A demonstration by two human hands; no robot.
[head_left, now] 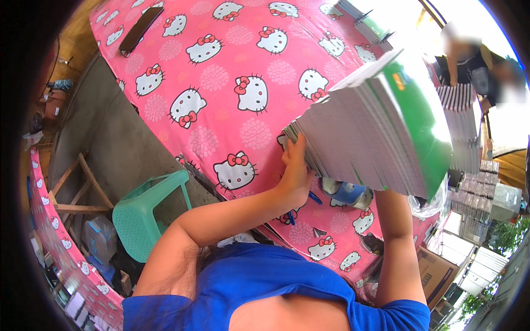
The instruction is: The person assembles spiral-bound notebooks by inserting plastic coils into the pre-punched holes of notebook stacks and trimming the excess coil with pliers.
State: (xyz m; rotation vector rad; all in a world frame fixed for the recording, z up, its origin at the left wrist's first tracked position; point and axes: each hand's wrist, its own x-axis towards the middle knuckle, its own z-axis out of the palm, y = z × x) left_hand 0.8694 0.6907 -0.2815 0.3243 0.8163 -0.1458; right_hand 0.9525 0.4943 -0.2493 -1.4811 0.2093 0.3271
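While we look down over the counter [221,118], dressed in its pink cat-print cover, here is the thick stack of booklets [359,132], up in our grasp and filling the space ahead and to the right of the left hand [297,172]! It leans well over, page edges turned our way, a glossy green cover [417,121] closing off its right side. Our left hand is bent around the near left corner, fingers partly curled, their tips pressed to the booklets' edges. And the right hand? The right forearm [395,226] runs up and disappears behind the lower right end of the stack, so we can't tell how far open that hand is or how it grips.

Just beside the left wrist we spot a blue pen [314,197] on the cover, and between the wrists sits a rounded blue-and-grey object [348,193], too partly seen for us to name. Far ahead and left of our hands lies a dark flat oblong [141,30]; far ahead and right, another pile [367,23] stands on the counter's edge. Down to the left hand's left, a green plastic stool [146,215]! Well off to the right, another person's arm [454,60] reaches down to a tall pile of booklets [461,124].
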